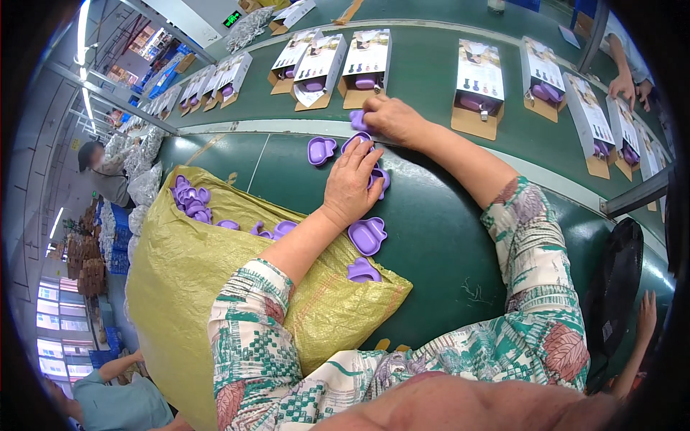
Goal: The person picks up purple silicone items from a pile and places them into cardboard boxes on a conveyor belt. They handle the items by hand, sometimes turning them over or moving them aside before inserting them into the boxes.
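My right hand [399,122] is at the far edge of the green table, its fingers closed on a small purple piece [357,121]. My left hand [350,181] lies just nearer, fingers stretched over purple dishes; one purple dish [381,184] shows beside its thumb, partly covered. A purple dish with a rounded bump [321,151] lies to the left of the fingers. Closer to me are another purple dish [367,236] and a purple piece [364,270] at the sack's edge. The yellow woven sack [208,287] lies under my left forearm, with several purple pieces [191,197] at its mouth.
Beyond the table runs a green conveyor [424,79] carrying several open printed boxes [478,82] with purple items inside. A metal post [636,195] and a black object [616,273] stand at right. Other people's hands [629,87] appear at far right; another person [118,402] is lower left.
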`<state>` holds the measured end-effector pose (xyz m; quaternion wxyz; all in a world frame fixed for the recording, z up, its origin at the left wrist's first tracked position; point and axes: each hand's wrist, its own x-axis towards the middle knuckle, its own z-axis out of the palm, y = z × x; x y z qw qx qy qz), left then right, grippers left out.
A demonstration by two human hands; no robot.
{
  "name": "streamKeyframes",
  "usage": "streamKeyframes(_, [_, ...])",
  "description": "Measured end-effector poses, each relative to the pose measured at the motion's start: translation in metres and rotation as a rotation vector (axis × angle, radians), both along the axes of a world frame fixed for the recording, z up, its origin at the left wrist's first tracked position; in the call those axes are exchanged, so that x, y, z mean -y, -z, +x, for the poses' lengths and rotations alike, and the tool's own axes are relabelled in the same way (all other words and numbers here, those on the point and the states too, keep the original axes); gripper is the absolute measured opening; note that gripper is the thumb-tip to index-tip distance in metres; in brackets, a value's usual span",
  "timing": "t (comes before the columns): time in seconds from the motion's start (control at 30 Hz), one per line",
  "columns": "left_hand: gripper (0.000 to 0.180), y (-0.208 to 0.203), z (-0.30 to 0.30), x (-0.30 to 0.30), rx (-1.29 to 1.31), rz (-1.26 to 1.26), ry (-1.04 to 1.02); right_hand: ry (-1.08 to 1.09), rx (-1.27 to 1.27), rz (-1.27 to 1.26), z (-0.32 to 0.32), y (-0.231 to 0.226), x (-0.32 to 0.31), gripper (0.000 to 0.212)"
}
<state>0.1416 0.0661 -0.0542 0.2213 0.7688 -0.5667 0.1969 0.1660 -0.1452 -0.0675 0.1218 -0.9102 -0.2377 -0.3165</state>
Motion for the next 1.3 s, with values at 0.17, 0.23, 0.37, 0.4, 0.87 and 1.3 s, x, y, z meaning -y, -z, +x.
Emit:
streamKeyframes(0.17, [0.042, -0.003, 0.0, 0.004, -0.016, 0.044, 0.049, 0.282, 0.137, -0.093, -0.009, -0.017, 0.028, 0.015])
streamKeyframes(0.23, [0.04, -0.002, -0.001, 0.006, -0.016, 0.063, 0.068, 0.324, 0.142, -0.131, -0.004, -0.017, 0.03, 0.015])
streamKeyframes(0.37, [0.041, -0.004, -0.001, 0.012, -0.023, 0.077, 0.103, 0.416, 0.146, -0.208, 0.003, -0.019, 0.039, 0.015])
streamKeyframes(0.4, [0.041, -0.005, 0.0, 0.014, -0.024, 0.082, 0.105, 0.418, 0.144, -0.204, 0.002, -0.02, 0.04, 0.015])
streamKeyframes(0.87, [0.068, -0.006, 0.048, 0.006, -0.387, 0.263, -0.025, 0.007, 0.047, 0.278, -0.066, -0.006, 0.025, 0.022])
streamKeyframes(1.3, [0.064, 0.024, 0.033, -0.028, -0.328, 0.22, -0.244, 0.047, -0.11, 0.021, -0.11, -0.002, 0.0, 0.036])
